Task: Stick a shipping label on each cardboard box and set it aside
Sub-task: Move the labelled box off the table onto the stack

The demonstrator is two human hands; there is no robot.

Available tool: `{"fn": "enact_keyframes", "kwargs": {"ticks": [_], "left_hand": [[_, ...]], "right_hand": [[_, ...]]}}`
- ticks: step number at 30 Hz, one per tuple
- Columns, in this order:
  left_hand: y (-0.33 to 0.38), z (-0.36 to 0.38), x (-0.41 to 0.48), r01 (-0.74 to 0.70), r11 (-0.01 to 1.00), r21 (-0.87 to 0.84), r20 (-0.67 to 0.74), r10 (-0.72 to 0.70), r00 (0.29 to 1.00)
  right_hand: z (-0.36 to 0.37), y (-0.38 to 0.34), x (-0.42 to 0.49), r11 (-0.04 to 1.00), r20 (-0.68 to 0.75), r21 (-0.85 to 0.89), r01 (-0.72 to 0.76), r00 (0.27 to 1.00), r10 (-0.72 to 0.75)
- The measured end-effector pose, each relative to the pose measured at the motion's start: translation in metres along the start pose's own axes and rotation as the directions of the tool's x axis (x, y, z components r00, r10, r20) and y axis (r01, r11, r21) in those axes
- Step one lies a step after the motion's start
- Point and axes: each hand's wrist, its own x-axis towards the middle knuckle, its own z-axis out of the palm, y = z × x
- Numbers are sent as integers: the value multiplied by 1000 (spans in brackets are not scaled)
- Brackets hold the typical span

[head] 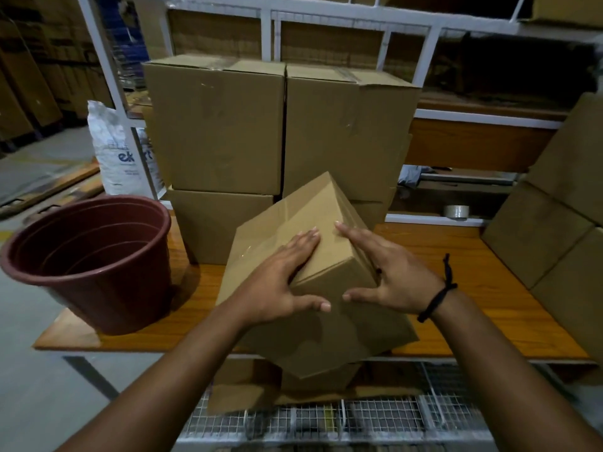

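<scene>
cardboard box (321,203) tilted, long axis aimed at the box stack (215,125), left hand (277,282) and right hand (394,275) pressed flat on its sides

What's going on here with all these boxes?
A person holds a tilted box between both hands over the table, the left hand flat on one face and the right hand against the other side. No label shows on the faces in view. More boxes are stacked behind it, a bucket stands at the left, and a tape roll sits on the shelf at the right.
</scene>
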Motion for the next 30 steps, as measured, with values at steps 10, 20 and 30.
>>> {"fn": "enact_keyframes", "kwargs": {"ticks": [10,20,30], "left_hand": [[-80,4,-48,112,994,-15,-73,-113,991],[-96,-21,-34,58,996,64,-48,-55,997],[-103,-27,-26,104,916,-387,-104,-155,982]], "right_hand": [[7,31,-39,938,-93,324,-119,983,157],[89,38,-39,787,-212,589,-184,905,370],[49,52,-19,707,-60,648,-284,906,419]]}}
